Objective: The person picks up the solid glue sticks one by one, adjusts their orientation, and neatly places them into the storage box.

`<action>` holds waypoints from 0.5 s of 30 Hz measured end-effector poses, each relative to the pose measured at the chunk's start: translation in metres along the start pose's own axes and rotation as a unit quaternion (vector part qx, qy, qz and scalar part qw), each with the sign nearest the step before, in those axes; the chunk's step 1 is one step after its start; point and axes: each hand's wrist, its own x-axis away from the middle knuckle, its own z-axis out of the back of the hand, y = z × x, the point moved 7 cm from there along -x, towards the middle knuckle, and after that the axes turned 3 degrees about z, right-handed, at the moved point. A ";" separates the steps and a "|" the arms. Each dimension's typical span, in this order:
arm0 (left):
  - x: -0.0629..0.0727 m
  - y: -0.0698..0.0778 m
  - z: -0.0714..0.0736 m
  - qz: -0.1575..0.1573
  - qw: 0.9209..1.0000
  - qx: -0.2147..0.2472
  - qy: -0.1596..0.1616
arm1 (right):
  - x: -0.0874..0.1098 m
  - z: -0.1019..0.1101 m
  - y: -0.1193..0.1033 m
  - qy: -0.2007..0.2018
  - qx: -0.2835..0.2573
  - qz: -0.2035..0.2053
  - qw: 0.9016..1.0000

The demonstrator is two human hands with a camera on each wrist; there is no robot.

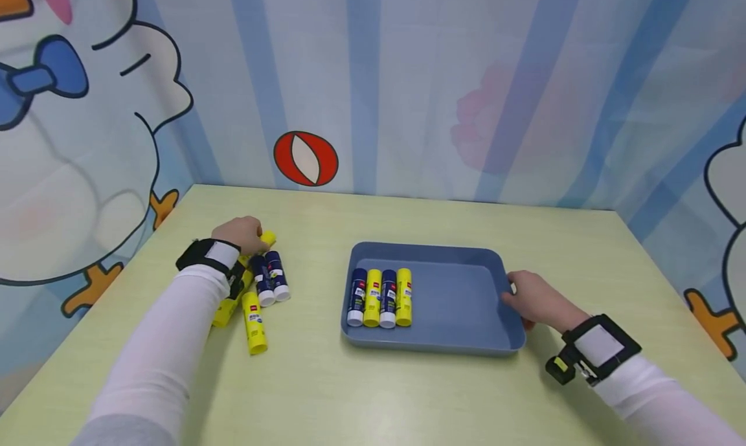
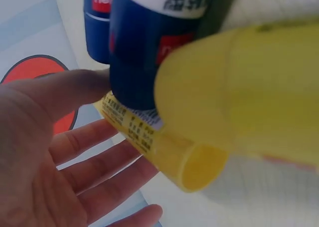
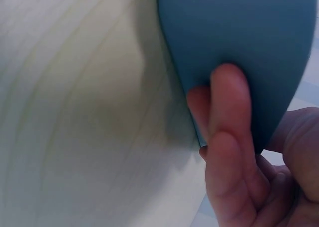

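On the left of the table, my left hand (image 1: 240, 234) holds a yellow glue stick (image 2: 149, 142) between thumb and fingers. Around that hand lie two dark blue glue sticks (image 1: 276, 276) with white ends and more yellow ones, including one (image 1: 254, 323) toward the front. In the left wrist view, a blue stick and a blurred yellow stick (image 2: 249, 92) partly cover the grasp. My right hand (image 1: 542, 298) grips the right edge of a blue-grey tray (image 1: 460, 351), thumb at the rim, fingers against the outer wall (image 3: 239, 27). Blue and yellow glue sticks (image 1: 373, 297) alternate in the tray's left part.
The pale wood-grain table (image 1: 373, 401) meets a striped cartoon curtain (image 1: 408, 96) at its back edge. Table surface lies between the loose glue sticks and the tray. A black camera strap (image 1: 603, 349) sits on the right wrist.
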 end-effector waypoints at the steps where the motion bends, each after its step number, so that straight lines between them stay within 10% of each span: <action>1: -0.001 0.000 0.000 0.002 1.000 0.001 0.001 | 0.000 0.000 0.000 0.000 -0.002 -0.001 1.000; 15: -0.007 -0.001 -0.004 0.001 1.000 0.015 0.012 | 0.003 0.000 0.000 -0.001 -0.007 -0.009 1.000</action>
